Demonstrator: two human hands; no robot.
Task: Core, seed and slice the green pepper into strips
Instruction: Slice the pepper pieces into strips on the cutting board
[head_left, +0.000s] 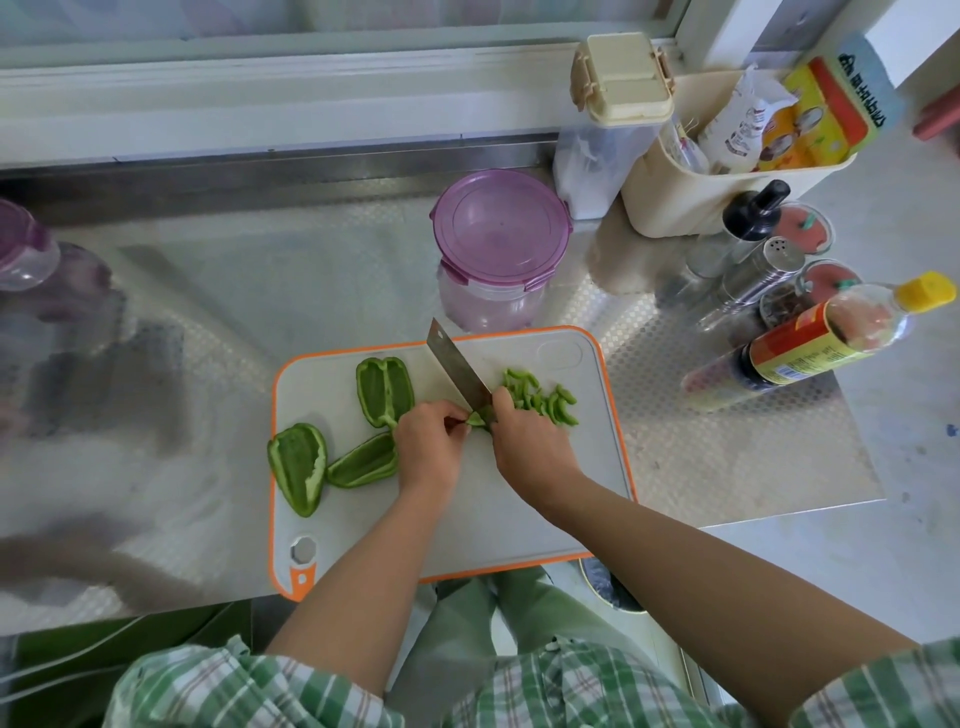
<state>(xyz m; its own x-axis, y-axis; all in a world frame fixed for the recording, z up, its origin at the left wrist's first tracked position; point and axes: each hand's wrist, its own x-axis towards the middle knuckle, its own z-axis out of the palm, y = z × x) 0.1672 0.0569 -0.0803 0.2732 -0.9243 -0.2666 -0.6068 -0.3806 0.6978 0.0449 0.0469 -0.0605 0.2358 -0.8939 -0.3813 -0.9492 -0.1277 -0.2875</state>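
Because the cutting board (493, 514) lies with its near edge right at the front lip of the bench (727, 441), perhaps a touch over it, a hard chop could tip it or skate it toward the person.

Just beyond, the left hand (428, 441) pinches a small green pepper remnant (475, 418) with curled fingers. The right hand (527, 441) is wrapped round the handle of a cleaver (457, 369), whose blade slopes up and away to the left. The two hands are almost touching, and the heel of the blade sits right at the remnant.

That is the chief danger, as I judge it. The piece is so small that the pinching fingertips have nowhere to retreat. One more cut may catch a nail, especially if the curved, glossy skin rolls under the edge.

To the right of the blade the finished strips (540, 397) lie in a loose heap on the board, and a careless sweep of the cleaver could push some over the right rim. Left of the hands three hollowed pepper sections wait uncut. The nearest section (298, 467) reaches the board's left rim, so a nudge might send it onto the bench.

Farther back a purple-lidded container (498, 228) stands just behind the board, near the cleaver's tip, where a high lift of the blade could knock it.
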